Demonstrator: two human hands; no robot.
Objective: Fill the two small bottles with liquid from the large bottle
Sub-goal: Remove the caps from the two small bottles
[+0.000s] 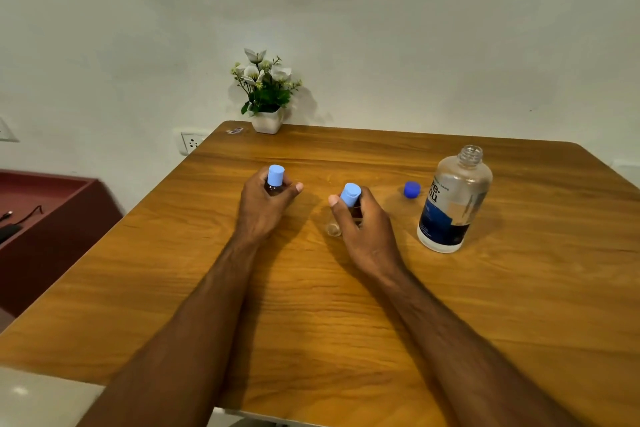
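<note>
My left hand (265, 204) is wrapped around a small clear bottle with a light blue cap (275, 175), standing upright on the wooden table (311, 305). My right hand (363, 229) grips a second small bottle with a light blue cap (350, 194), tilted toward the left, its clear base showing below my thumb. The large clear bottle (453, 201) with a dark blue label stands uncapped to the right of my right hand, partly filled with liquid. Its dark blue cap (412, 190) lies on the table between my right hand and the large bottle.
A white pot of artificial flowers (266, 94) stands at the table's far edge against the wall. A small wrapper (234, 130) lies beside the pot. A wall socket (192, 142) sits left of the table. A dark red shelf (45, 204) with cables stands at the left.
</note>
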